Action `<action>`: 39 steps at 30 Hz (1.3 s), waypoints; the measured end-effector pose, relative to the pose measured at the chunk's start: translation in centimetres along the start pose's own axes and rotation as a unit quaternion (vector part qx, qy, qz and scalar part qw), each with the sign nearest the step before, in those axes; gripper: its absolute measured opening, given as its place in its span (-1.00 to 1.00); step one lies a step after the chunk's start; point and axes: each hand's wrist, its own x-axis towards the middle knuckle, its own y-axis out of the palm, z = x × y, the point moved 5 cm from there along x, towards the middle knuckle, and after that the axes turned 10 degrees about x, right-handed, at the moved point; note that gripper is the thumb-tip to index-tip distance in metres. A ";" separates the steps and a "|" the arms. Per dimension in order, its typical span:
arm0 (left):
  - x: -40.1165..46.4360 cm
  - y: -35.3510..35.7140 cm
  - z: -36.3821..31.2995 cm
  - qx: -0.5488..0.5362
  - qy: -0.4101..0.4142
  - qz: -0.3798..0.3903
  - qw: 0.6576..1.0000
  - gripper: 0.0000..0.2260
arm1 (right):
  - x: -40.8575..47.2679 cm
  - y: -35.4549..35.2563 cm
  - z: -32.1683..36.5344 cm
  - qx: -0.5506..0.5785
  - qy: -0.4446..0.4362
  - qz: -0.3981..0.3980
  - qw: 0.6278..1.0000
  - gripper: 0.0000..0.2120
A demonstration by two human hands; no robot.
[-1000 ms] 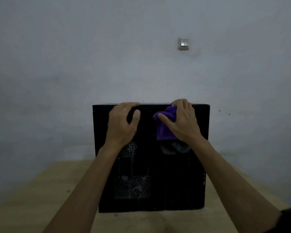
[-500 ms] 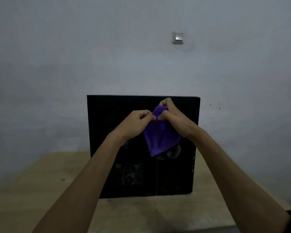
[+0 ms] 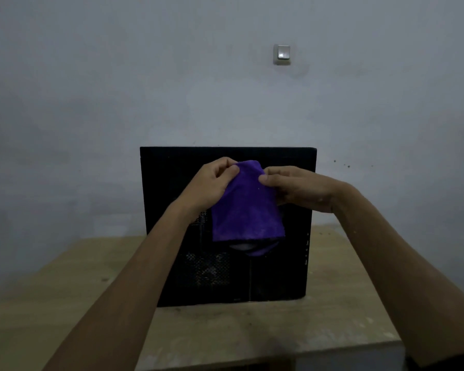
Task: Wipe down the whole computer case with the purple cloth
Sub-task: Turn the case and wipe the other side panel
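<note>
Your purple cloth (image 3: 245, 204) and forearms hide the computer case's (image 3: 292, 263) middle; its small markings at 3 o'clock are unreadable.

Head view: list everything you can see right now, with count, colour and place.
computer case: one, black, upright on the table, facing the camera
purple cloth: one, purple, hanging in front of the case, held at its top by both hands
table: one, light wood, under the case
wall switch: one, white, on the wall above the case
wall: one, pale grey, behind the table
left hand: one, pinches the cloth's top left
right hand: one, grips the cloth's top right
</note>
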 end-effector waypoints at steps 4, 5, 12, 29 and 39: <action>0.2 -0.3 -0.2 -0.026 0.003 -0.023 0.999 -0.83 | 0.1 0.6 -1.0 0.098 0.028 0.027 0.994 -0.55; 0.4 -0.5 0.0 0.016 0.011 -0.042 0.999 -0.84 | 0.2 0.7 -1.2 0.100 0.023 0.027 0.994 -0.56; 0.4 -0.3 1.5 0.153 -0.015 -0.146 0.977 -0.87 | 1.4 1.7 -0.4 0.040 -0.027 -0.047 0.998 -0.89; 0.0 1.2 4.3 0.103 -0.076 0.015 0.992 -0.81 | 0.9 -2.4 0.7 -0.208 -0.058 -0.129 0.968 -0.87; 0.8 -3.3 4.1 0.276 0.029 -0.008 0.961 -0.84 | 0.8 -5.7 -0.3 -0.381 -0.056 -0.119 0.915 -0.75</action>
